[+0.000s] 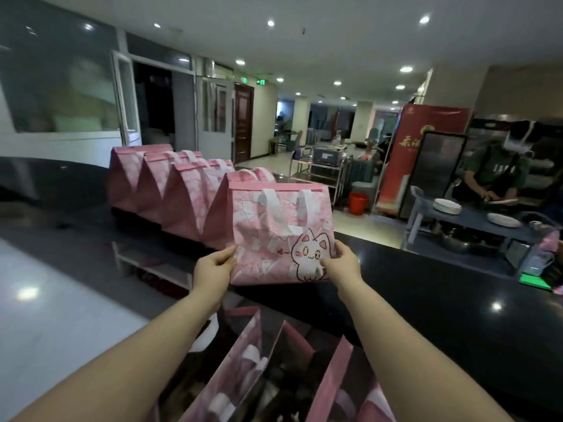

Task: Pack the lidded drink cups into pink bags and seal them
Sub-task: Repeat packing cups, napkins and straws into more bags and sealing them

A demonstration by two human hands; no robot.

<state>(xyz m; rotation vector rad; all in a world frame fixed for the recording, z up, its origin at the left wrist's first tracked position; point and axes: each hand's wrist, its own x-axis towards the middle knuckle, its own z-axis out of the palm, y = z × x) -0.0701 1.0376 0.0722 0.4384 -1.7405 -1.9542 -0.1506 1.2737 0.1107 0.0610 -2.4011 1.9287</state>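
A closed pink bag [274,226] with a cat print stands at centre frame on the black tabletop [441,287], at the near end of a row of sealed bags [170,184]; the step looks like lining up a finished bag. The left hand [217,264] and right hand [345,263] each pinch a lower corner, grip narrow on the fabric. The next move probably calls for releasing it and turning to the open bags [274,376] at the bottom of the frame.
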